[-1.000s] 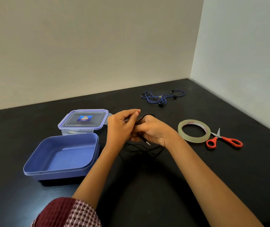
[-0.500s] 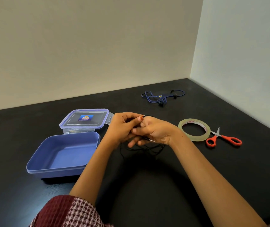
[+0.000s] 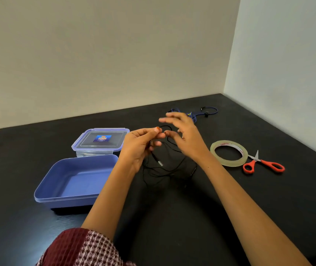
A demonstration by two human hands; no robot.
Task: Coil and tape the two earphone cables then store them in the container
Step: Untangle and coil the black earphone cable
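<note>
My right hand (image 3: 187, 137) has come off the left since half a second ago; its fingers are now spread and blurred. My left hand (image 3: 140, 144) pinches the black earphone cable (image 3: 158, 162), whose slack lies on the worktop (image 3: 268, 208) below. The blue earphone cable (image 3: 206, 114) lies beyond. The open blue container (image 3: 67, 199) sits to the left, the tape roll (image 3: 228, 163) and scissors (image 3: 262, 161) to the right.

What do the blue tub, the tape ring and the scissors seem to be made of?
The blue tub looks like moulded plastic: even opaque colour, rounded corners, soft sheen. The tape roll seems translucent yellowish plastic film on a white core with red print, perhaps card. The scissors have glossy orange handles, likely plastic, and pale grey blades, probably metal.
</note>
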